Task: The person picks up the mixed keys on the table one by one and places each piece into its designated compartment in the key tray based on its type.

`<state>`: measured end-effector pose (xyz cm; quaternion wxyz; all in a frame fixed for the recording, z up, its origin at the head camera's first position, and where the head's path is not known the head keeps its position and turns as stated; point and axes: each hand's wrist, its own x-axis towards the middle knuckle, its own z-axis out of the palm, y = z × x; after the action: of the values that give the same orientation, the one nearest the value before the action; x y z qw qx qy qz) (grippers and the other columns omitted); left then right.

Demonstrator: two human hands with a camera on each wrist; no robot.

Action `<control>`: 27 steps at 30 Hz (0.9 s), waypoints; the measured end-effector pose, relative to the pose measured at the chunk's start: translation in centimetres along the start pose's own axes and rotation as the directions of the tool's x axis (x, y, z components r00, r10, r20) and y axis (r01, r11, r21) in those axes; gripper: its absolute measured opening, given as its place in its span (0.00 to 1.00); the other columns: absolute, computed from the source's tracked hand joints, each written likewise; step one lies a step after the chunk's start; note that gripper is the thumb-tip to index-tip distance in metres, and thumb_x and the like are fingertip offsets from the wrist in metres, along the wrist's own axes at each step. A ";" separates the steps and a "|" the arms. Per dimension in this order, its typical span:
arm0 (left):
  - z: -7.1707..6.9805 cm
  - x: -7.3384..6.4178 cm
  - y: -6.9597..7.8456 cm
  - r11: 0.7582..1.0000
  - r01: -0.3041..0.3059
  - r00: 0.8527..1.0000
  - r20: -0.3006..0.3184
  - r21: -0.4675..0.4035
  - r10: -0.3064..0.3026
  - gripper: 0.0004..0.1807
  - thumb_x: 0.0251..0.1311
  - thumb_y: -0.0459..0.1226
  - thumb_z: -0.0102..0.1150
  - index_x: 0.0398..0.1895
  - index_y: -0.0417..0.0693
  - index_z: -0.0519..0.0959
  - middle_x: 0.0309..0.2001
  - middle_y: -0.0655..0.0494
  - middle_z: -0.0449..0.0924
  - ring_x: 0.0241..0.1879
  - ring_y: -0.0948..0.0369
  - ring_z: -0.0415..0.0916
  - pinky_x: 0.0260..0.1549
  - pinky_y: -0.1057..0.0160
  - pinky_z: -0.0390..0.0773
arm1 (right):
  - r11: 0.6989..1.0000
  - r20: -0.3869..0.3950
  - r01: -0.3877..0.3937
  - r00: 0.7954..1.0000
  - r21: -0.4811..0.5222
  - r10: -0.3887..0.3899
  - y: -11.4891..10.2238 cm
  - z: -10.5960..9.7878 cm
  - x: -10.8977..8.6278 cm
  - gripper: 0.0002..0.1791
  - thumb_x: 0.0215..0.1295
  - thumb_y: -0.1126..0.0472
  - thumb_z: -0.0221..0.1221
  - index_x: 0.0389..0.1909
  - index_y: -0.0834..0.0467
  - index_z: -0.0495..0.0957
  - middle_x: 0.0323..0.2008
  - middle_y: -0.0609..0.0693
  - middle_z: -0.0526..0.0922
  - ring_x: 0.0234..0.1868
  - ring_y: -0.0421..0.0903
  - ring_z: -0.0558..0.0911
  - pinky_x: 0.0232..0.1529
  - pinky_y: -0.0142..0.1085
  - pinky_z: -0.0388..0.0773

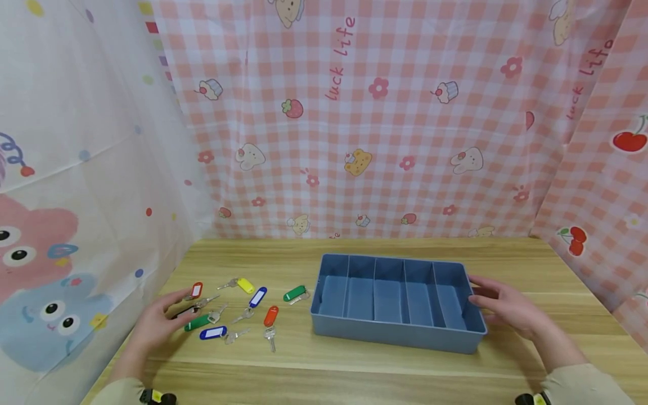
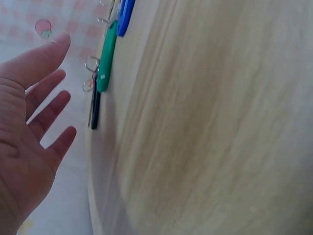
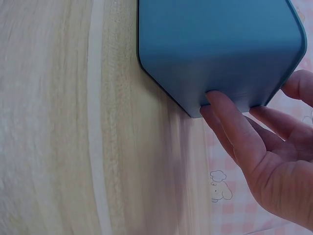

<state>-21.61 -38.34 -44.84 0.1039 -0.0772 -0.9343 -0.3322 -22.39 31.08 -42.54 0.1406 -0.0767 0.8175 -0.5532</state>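
Observation:
My left hand hovers over the left side of a group of keys with coloured tags, its fingers loosely spread and holding nothing. Closest to it are a red key tag, a green key tag and a black key tag, partly covered by the fingers in the head view. At the other side, my right hand touches the right end of a blue-grey box divided into several compartments. In the right wrist view, its extended fingertips rest against the box's end wall.
Further right in the group lie a yellow key tag, two blue tags, an orange-red tag and another green tag near the box's left end, each with a key. A checked cloth hangs behind the wooden table.

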 end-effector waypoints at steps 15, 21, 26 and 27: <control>0.1 0.1 -2.1 0.994 0.046 0.997 0.066 -0.102 -0.039 0.28 0.57 0.34 0.71 0.61 0.34 0.76 0.61 0.33 0.72 0.55 0.43 0.72 0.42 0.70 0.77 | 1.000 0.010 0.002 1.000 0.017 -0.002 -0.2 0.6 0.3 0.38 0.74 0.63 0.53 0.72 0.77 0.45 0.66 0.81 0.55 0.63 0.67 0.70 0.48 0.46 0.81; 0.0 0.2 -2.0 0.995 0.059 0.995 0.081 -0.078 -0.053 0.27 0.57 0.34 0.71 0.60 0.36 0.78 0.62 0.36 0.73 0.59 0.40 0.70 0.47 0.71 0.73 | 1.000 0.016 -0.016 1.000 0.011 0.015 -0.2 0.6 0.7 0.38 0.74 0.63 0.53 0.73 0.75 0.45 0.69 0.80 0.52 0.63 0.66 0.69 0.49 0.47 0.81; -0.1 0.3 -1.8 0.998 0.043 0.995 0.089 -0.051 -0.038 0.23 0.57 0.33 0.70 0.57 0.36 0.80 0.61 0.36 0.75 0.60 0.38 0.69 0.49 0.75 0.68 | 1.000 0.020 -0.019 1.000 0.002 0.019 -0.5 0.8 0.8 0.38 0.74 0.62 0.54 0.73 0.75 0.46 0.69 0.79 0.52 0.63 0.64 0.69 0.49 0.48 0.80; -0.1 0.4 -1.8 0.998 0.041 0.995 0.094 -0.049 -0.036 0.23 0.57 0.33 0.70 0.56 0.36 0.80 0.61 0.36 0.75 0.60 0.38 0.69 0.49 0.75 0.68 | 1.000 0.021 -0.021 1.000 0.000 0.021 -0.5 0.8 0.8 0.38 0.74 0.62 0.54 0.73 0.75 0.46 0.69 0.79 0.53 0.63 0.64 0.70 0.49 0.48 0.80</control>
<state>-22.34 -39.82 -45.76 0.0520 -0.0772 -0.9306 -0.3540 -22.93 29.96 -42.44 0.1548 -0.0740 0.8168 -0.5508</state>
